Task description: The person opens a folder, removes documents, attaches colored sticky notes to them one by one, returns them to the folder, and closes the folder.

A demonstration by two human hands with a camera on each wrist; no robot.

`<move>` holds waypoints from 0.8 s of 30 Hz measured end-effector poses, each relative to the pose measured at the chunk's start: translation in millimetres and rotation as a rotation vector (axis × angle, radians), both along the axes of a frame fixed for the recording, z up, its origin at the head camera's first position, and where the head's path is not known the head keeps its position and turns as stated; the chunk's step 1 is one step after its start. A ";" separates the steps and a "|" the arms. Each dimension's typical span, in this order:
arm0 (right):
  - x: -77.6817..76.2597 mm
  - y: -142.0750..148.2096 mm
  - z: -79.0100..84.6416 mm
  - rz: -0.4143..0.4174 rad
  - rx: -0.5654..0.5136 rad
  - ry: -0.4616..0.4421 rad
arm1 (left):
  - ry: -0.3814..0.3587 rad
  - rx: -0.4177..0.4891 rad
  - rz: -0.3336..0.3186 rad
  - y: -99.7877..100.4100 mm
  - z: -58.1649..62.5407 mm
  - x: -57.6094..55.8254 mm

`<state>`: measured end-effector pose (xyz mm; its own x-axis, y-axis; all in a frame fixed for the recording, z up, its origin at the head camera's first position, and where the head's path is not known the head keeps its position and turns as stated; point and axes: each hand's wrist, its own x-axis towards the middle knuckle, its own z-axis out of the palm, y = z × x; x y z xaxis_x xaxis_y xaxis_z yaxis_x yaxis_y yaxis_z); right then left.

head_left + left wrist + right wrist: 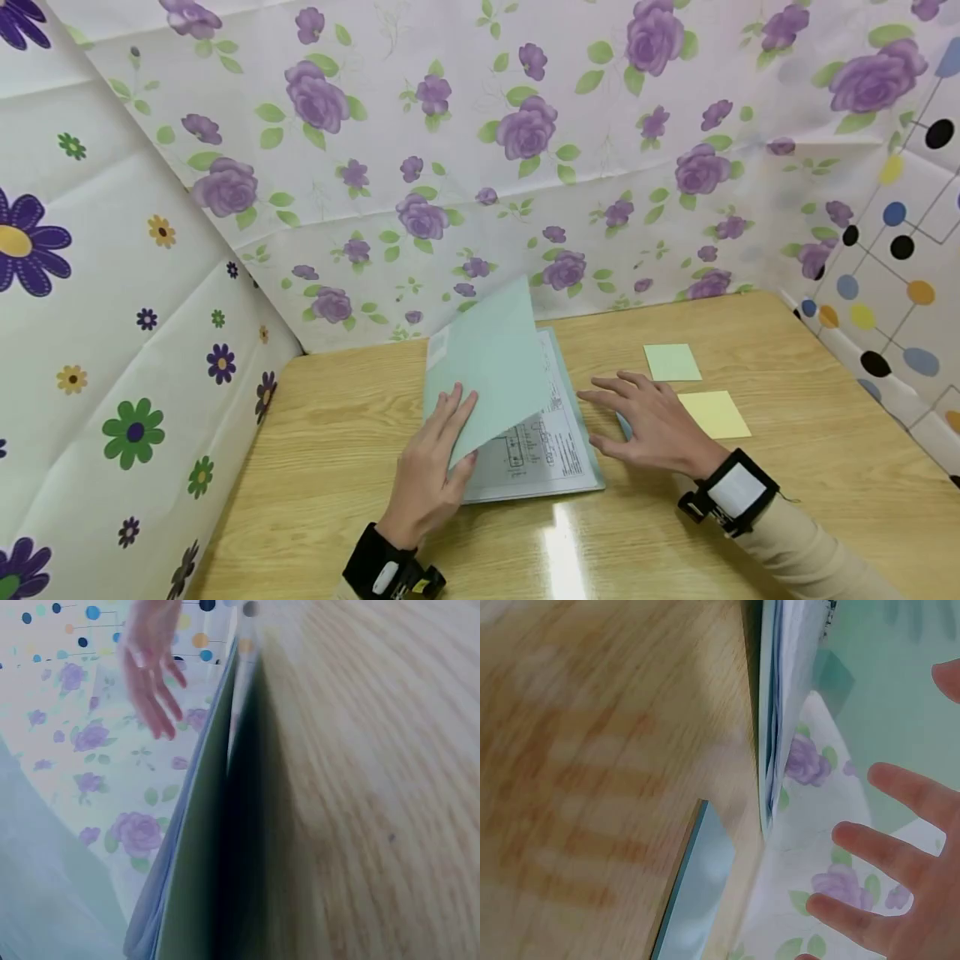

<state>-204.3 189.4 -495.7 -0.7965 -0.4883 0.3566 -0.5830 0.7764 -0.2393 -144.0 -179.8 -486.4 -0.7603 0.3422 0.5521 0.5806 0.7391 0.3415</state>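
Green cover (491,358) over illegible print (562,458) is pinched by left grip (427,471). Blue pad (699,885) near outspread right grip (648,421) is best seen wrist-side.

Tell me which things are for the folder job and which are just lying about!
Probably in the job:
green folder
left hand touching it
printed papers inside

Probably just lying about:
small green square
yellow square
blue piece near the right hand

The desk (330,442) has a light wood-grain top with a bright reflection near its front. On it lie a pale green folder (498,367), partly open, and, to its right, green (672,362), yellow (718,414) and blue sticky-note pads (701,885).
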 end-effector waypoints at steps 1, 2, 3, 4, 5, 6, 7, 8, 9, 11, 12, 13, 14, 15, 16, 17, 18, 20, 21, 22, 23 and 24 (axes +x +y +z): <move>0.0 -0.2 0.0 -0.001 0.001 -0.001 | 0.007 0.028 0.007 -0.5 0.6 0.6; 0.0 -0.3 -0.1 -0.002 0.001 -0.002 | 0.010 0.053 0.013 -0.8 1.1 1.6; -0.3 -0.3 -0.6 -0.003 0.001 -0.004 | 0.010 0.075 0.017 -1.1 1.6 2.5; -0.4 -0.2 -0.8 -0.003 0.001 -0.004 | 0.010 0.094 0.021 -1.1 2.0 3.5; -0.3 -0.1 -1.0 -0.002 0.002 -0.004 | 0.012 0.113 0.024 -0.9 2.6 4.7; -0.5 0.0 -1.4 -0.002 0.002 -0.005 | 0.007 0.128 0.031 -0.7 3.4 6.2; -0.6 0.1 -1.6 -0.002 0.003 -0.005 | 0.006 0.143 0.042 -0.2 3.9 7.5; -0.5 0.1 -1.8 -0.001 0.003 -0.006 | 0.015 0.154 0.057 0.2 4.0 8.4; -0.5 0.1 -1.9 0.001 0.003 -0.007 | 0.030 0.166 0.077 0.3 4.0 9.1; -0.5 -0.8 -1.4 0.005 0.004 -0.007 | 0.059 0.184 0.126 -0.5 4.1 10.8; -0.6 -1.3 -1.2 0.007 0.004 -0.007 | 0.068 0.195 0.152 -1.4 3.7 11.4; -0.4 -1.9 -0.7 0.010 0.004 -0.006 | 0.081 0.209 0.173 -2.4 3.0 11.6; -0.3 -2.5 -0.5 0.012 0.004 -0.004 | 0.088 0.223 0.191 -3.6 3.3 12.3; -0.3 -3.0 -0.3 0.014 0.003 -0.003 | 0.087 0.237 0.208 -4.8 3.4 13.1; -0.4 -3.5 -0.3 0.016 0.003 0.000 | 0.082 0.248 0.218 -6.0 3.5 13.7; -0.6 -4.2 -0.4 0.018 0.004 0.001 | 0.077 0.258 0.224 -7.1 3.5 14.2; -0.7 -5.1 -0.5 0.021 0.003 0.000 | 0.076 0.267 0.228 -8.0 3.5 14.4; -1.4 -7.6 -0.5 0.031 -0.001 -0.009 | 0.071 0.279 0.227 -9.3 3.3 15.1; -1.6 -9.3 -0.3 0.037 -0.001 -0.015 | 0.073 0.281 0.224 -10.0 2.6 15.0; -1.9 -11.5 0.1 0.045 -0.002 -0.023 | 0.075 0.281 0.218 -10.2 2.4 15.1; -2.2 -14.0 0.6 0.054 -0.002 -0.030 | 0.074 0.285 0.212 -10.4 2.3 15.3; -2.4 -16.8 1.1 0.063 -0.004 -0.038 | 0.072 0.288 0.206 -10.5 2.3 15.6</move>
